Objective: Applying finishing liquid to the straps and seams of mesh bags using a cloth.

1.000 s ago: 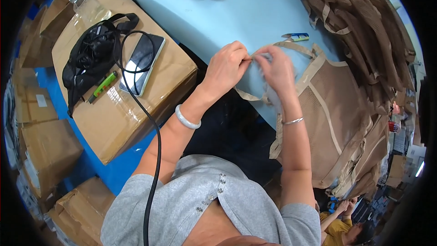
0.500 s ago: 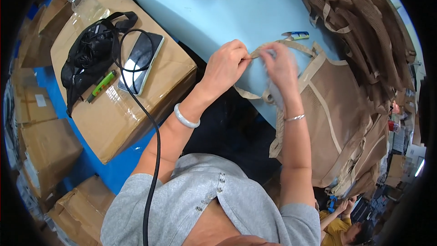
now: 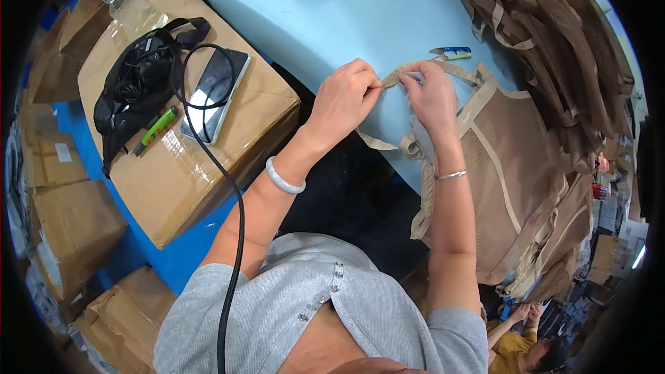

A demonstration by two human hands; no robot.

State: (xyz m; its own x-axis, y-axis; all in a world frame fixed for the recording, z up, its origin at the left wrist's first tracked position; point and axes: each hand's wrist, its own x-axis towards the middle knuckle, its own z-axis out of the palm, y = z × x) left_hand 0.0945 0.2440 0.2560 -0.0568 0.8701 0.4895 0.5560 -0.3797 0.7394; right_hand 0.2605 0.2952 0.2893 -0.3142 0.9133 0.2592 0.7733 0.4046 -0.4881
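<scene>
My left hand [image 3: 346, 98] is closed in a pinch on a narrow beige strap [image 3: 457, 71]. A short way to its right, my right hand [image 3: 435, 100] pinches the same strap, with thumb and fingertips together. The strap loops over the blue table and joins a brown mesh piece with beige edging [image 3: 509, 145], which lies under and beside my right forearm. Another stretch of beige strap hangs in a loop below my hands, at the table's edge. Thread snips with a blue handle [image 3: 456, 52] lie just beyond my right hand.
More brown mesh pieces [image 3: 547, 34] are heaped at the far right of the light blue table [image 3: 312, 21]. On the left, a cardboard box [image 3: 208, 173] carries a black pouch [image 3: 135, 83], phone [image 3: 225, 86], green marker [image 3: 156, 130] and bottle [image 3: 138, 10]. A black cable [image 3: 237, 235] crosses my left side.
My right hand, blurred before, now holds steady and has come in to pinch the strap, its fingertips slightly higher. My left hand stays where it was.
</scene>
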